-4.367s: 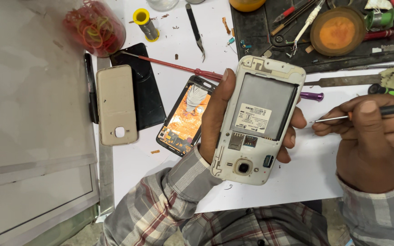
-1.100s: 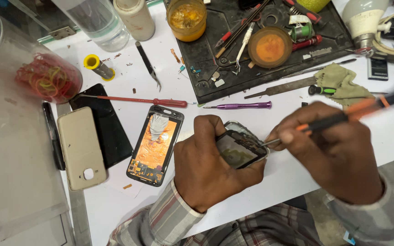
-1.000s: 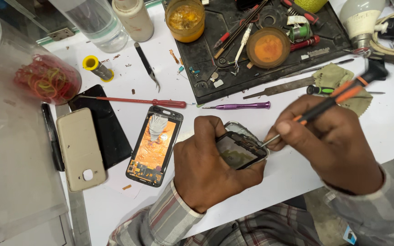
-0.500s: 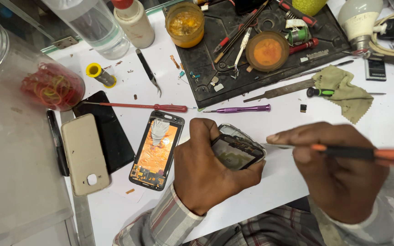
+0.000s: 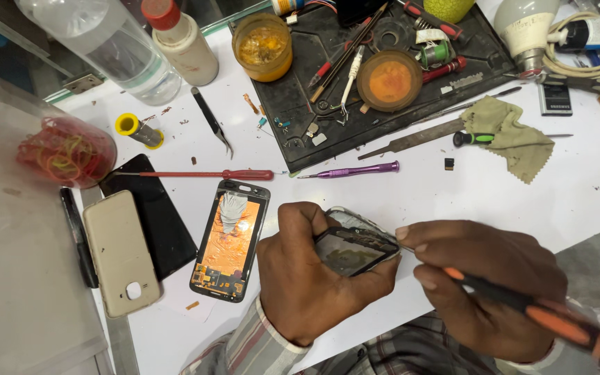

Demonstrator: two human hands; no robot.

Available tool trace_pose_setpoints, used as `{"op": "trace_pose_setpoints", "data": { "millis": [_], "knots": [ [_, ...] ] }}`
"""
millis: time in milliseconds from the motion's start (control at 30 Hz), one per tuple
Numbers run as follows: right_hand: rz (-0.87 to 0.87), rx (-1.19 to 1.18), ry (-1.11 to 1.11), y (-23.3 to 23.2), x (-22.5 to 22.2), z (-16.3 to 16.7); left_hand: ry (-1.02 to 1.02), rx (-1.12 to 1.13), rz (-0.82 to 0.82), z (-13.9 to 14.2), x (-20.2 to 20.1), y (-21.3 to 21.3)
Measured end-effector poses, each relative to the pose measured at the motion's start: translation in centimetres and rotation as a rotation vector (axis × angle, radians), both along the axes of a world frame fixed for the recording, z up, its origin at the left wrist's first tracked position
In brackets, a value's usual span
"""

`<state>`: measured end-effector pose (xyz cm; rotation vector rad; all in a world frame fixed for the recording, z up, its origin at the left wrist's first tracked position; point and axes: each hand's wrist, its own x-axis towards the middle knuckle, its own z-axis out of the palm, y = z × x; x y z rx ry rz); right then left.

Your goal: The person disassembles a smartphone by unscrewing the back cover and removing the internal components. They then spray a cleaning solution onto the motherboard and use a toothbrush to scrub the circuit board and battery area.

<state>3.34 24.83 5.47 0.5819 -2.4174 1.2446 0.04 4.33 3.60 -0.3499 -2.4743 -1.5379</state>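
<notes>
— Starting with the biggest thing: how much of the white table (image 5: 494, 194) is free?
— A bare stretch runs right of the hands out to the table's right edge, under the olive cloth (image 5: 512, 135). Left of the hands it is crowded.

— What borders the far side?
— A black work mat (image 5: 293, 104), corner pointing toward the hands, with an orange-lidded tin (image 5: 389, 80) on it; a clear plastic bottle (image 5: 98, 38) stands at the far left.

— And the phones?
— A beige back cover (image 5: 119, 253) overlaps a black panel (image 5: 157, 222) near the left edge; an opened phone frame with an orange inside (image 5: 230, 239) lies just beside the left hand (image 5: 307, 278).

— What does that hand hold?
— It is wrapped around a dark phone body (image 5: 352, 246), tilted, lifted near the table's front edge.

— The right hand (image 5: 484, 285)?
— Pinched closed on an orange-and-black screwdriver (image 5: 543, 316), whose tip meets the phone body's right edge.

— Smaller tools?
— A red screwdriver (image 5: 206, 174) and a purple one (image 5: 355, 170) lie just beyond the hands — apart from them.
</notes>
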Motion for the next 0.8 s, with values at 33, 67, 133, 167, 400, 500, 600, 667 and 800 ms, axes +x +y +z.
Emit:
{"op": "trace_pose_setpoints", "data": {
  "millis": [33,67,133,167,400,500,600,667,800],
  "knots": [
    [-0.001,-0.036,-0.064,0.1,0.1,0.1,0.003,-0.001,0.002,0.0,0.0,0.0],
    [-0.001,-0.072,-0.127,0.3,0.2,0.2,0.006,-0.002,0.004,0.0,0.1,0.0],
    [0.002,-0.126,-0.167,0.3,0.2,0.3,0.016,0.002,0.003,0.0,0.0,0.0],
    [0.005,-0.142,-0.145,0.2,0.3,0.2,0.02,0.009,0.0,0.0,0.0,-0.1],
    [0.03,-0.125,-0.075,0.9,1.0,0.3,-0.002,0.019,0.004,-0.2,-0.2,-0.1],
    [0.027,-0.148,-0.106,1.2,1.0,-0.1,-0.063,0.069,-0.022,-0.1,-0.2,-0.1],
    [0.023,-0.047,-0.092,1.4,0.8,-0.2,-0.055,0.026,0.013,0.0,-0.2,0.0],
    [0.024,-0.065,-0.028,1.1,0.7,-0.3,-0.069,0.034,0.015,0.0,-0.1,0.1],
    [0.053,0.019,0.169,0.2,0.2,-0.1,-0.046,0.014,0.036,-0.2,-0.1,0.4]
  ]
}}
